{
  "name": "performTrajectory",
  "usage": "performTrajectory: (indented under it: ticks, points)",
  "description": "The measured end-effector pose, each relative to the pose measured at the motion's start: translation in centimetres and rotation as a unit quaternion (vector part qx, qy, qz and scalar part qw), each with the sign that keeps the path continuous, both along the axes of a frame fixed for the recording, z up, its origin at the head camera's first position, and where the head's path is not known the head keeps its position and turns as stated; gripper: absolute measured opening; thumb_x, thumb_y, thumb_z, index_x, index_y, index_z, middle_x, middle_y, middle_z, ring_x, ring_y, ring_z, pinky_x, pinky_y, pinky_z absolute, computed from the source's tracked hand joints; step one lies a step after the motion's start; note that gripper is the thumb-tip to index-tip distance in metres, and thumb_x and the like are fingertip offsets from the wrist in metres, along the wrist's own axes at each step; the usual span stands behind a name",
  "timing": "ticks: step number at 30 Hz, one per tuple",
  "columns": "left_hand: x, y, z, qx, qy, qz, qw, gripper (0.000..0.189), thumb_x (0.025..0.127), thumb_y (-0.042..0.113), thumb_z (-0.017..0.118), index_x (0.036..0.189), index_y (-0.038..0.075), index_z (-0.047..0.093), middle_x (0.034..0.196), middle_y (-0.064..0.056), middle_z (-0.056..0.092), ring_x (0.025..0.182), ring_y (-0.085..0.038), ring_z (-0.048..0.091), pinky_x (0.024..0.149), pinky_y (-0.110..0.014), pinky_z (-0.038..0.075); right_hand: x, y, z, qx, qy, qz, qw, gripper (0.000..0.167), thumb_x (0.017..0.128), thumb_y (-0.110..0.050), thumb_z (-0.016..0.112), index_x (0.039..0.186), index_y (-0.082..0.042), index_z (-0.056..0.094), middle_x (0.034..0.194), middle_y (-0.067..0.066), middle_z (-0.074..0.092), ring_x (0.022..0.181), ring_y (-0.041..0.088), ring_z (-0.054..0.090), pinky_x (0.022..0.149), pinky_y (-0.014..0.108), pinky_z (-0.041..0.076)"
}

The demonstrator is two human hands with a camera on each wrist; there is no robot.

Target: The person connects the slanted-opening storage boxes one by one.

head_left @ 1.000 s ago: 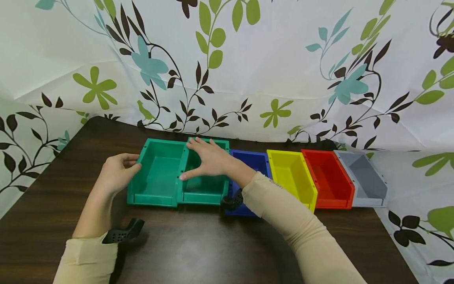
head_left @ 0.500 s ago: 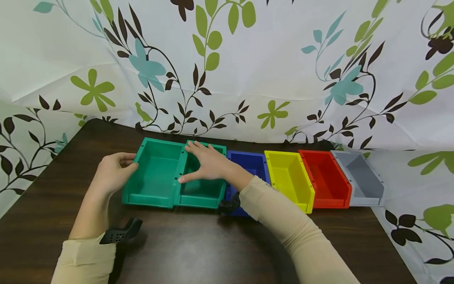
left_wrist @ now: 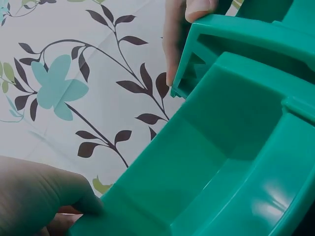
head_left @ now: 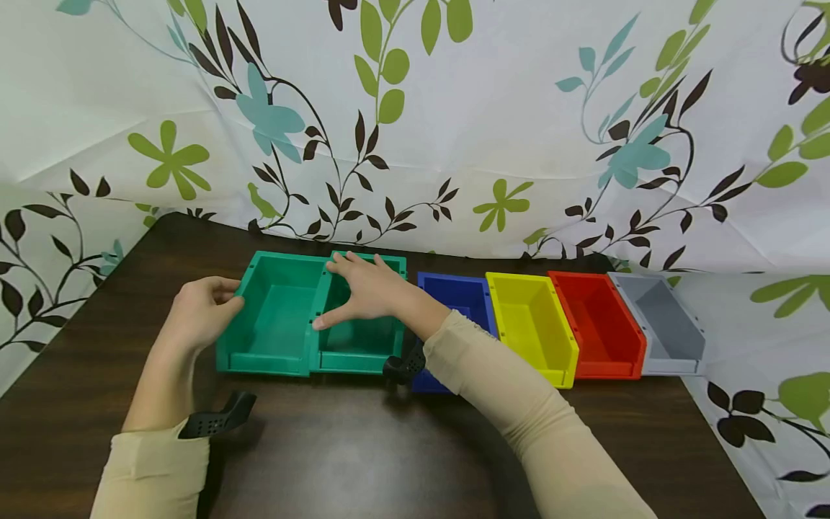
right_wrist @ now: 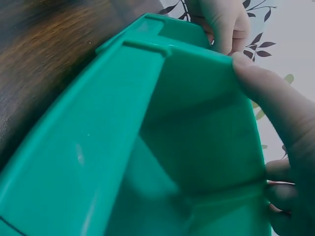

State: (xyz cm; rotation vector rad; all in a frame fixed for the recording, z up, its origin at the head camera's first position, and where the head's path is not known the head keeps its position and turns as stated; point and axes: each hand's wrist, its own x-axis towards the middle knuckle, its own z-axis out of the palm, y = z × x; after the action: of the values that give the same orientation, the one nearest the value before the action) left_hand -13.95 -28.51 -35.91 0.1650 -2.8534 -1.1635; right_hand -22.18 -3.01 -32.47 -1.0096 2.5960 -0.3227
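Note:
Two green plastic bins stand side by side on the table, the left green bin (head_left: 279,310) wider than the right green bin (head_left: 353,360). My left hand (head_left: 202,311) holds the left bin by its left rim, with thumb and curled fingers at the edge. Across the right bin reaches my right hand (head_left: 366,288), its thumb on the rim between the two bins and its fingers over the far rim. In the right wrist view the right thumb (right_wrist: 268,86) presses on a rim corner, and the fingertips bend over the edge.
To the right stand a blue bin (head_left: 457,292), partly behind the right forearm, a yellow bin (head_left: 528,317), a red bin (head_left: 596,324) and a grey bin (head_left: 664,324). A leaf-patterned cloth (head_left: 506,130) hangs behind the dark wooden table (head_left: 350,461).
Both green bins have slid left together with my hands. A narrow gap now shows between the right green bin and the blue bin. The other bins have stayed in place.

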Motion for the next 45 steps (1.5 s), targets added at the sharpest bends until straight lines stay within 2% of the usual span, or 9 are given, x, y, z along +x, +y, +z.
performTrajectory:
  ticks: [6,9,16,26,32,35,40,44,45]
  points:
    - [-0.1,0.1,0.2,0.002,-0.006,0.000,1.0000,0.042,0.094,0.015,0.046,0.127,-0.011,0.050,0.109,-0.030,0.059,0.061,-0.013,0.051,0.054,-0.027,0.043,0.0,0.0,0.3,0.026,-0.003,-0.004,0.9997,0.105,0.070,-0.075,0.061,0.152,-0.025,0.017,0.161,-0.004,0.005,0.148,0.014,0.000,0.118,0.051,0.000]
    - [-0.1,0.2,0.3,0.001,-0.007,0.000,1.0000,0.042,0.094,0.015,0.046,0.128,-0.011,0.050,0.109,-0.030,0.059,0.065,-0.016,0.053,0.056,-0.028,0.043,0.0,-0.2,0.6,0.037,-0.007,-0.004,0.9993,0.107,0.071,-0.074,0.061,0.153,-0.025,0.014,0.161,-0.005,0.003,0.148,0.014,-0.002,0.118,0.051,0.001]
    - [-0.1,0.3,0.6,-0.002,-0.009,0.001,1.0000,0.044,0.094,0.016,0.047,0.128,-0.011,0.050,0.111,-0.030,0.057,0.089,-0.032,0.054,0.061,-0.027,0.043,-0.1,-0.5,0.8,0.058,-0.008,-0.013,0.9982,0.108,0.069,-0.075,0.062,0.152,-0.026,0.014,0.160,-0.006,0.001,0.148,0.014,-0.002,0.118,0.052,0.002]
    - [0.0,0.5,0.8,-0.003,-0.017,0.004,0.9998,0.044,0.095,0.017,0.046,0.128,-0.011,0.049,0.112,-0.030,0.057,0.095,-0.036,0.054,0.064,-0.029,0.044,0.4,-1.2,0.5,0.092,-0.011,-0.026,0.9954,0.109,0.067,-0.075,0.063,0.152,-0.025,0.015,0.161,-0.003,0.004,0.148,0.016,-0.001,0.118,0.051,0.000]
    - [0.0,0.6,0.8,-0.005,-0.008,0.016,0.9998,0.044,0.093,0.015,0.046,0.127,-0.012,0.050,0.111,-0.031,0.058,0.088,-0.033,0.057,0.060,-0.027,0.044,0.5,-1.2,0.0,0.091,0.006,-0.023,0.9955,0.109,0.068,-0.077,0.059,0.152,-0.028,0.011,0.161,-0.006,0.002,0.148,0.015,-0.002,0.117,0.054,0.000]
    - [0.1,0.7,0.6,-0.007,0.004,0.031,0.9995,0.043,0.092,0.013,0.045,0.127,-0.013,0.050,0.109,-0.030,0.059,0.081,-0.029,0.057,0.057,-0.026,0.044,0.2,-0.7,-0.6,0.067,0.007,-0.007,0.9977,0.106,0.070,-0.078,0.056,0.152,-0.029,0.011,0.160,-0.007,0.003,0.148,0.015,-0.003,0.116,0.056,0.001]
    - [0.5,1.3,0.2,-0.015,0.010,0.053,0.9984,0.043,0.091,0.011,0.043,0.126,-0.013,0.051,0.108,-0.033,0.059,0.067,-0.025,0.055,0.049,-0.028,0.040,-0.2,1.7,-1.0,-0.039,-0.040,-0.001,0.9984,0.092,0.080,-0.067,0.057,0.152,-0.025,0.018,0.160,-0.004,0.009,0.148,0.018,0.005,0.118,0.052,0.008]
    - [0.7,2.3,0.4,-0.034,0.021,0.070,0.9968,0.047,0.091,0.011,0.041,0.130,-0.014,0.046,0.116,-0.036,0.056,0.075,-0.035,0.053,0.054,-0.036,0.039,-0.2,4.7,-0.3,-0.125,-0.041,-0.025,0.9910,0.077,0.086,-0.055,0.058,0.150,-0.023,0.028,0.157,0.000,0.024,0.144,0.021,0.025,0.115,0.045,0.027]
    - [0.7,2.6,0.5,-0.039,0.030,0.074,0.9960,0.048,0.091,0.012,0.042,0.132,-0.014,0.045,0.119,-0.036,0.054,0.081,-0.039,0.054,0.058,-0.040,0.041,-0.2,5.5,-0.2,-0.140,-0.038,-0.033,0.9888,0.074,0.087,-0.052,0.059,0.149,-0.023,0.030,0.155,0.002,0.030,0.138,0.023,0.036,0.111,0.044,0.033]
